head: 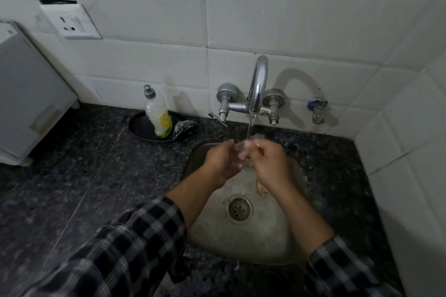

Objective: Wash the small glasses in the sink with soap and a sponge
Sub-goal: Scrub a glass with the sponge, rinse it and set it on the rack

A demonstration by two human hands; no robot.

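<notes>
Both hands grasp one small clear glass (242,153) held in the water stream of the tap (257,84), over the back of the round steel sink (217,236). The left hand (220,160) and the right hand (269,164) each curl their fingers on it. A dish-soap bottle (159,113) stands on a black dish (140,128) at the left, with a scrubber (184,126) just beside it.

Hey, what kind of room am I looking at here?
Probably a small home kitchen's washing-up corner: a steel sink set in a dark stone counter, a wall tap running over a small glass, and a dish soap bottle by the tiled wall.
</notes>
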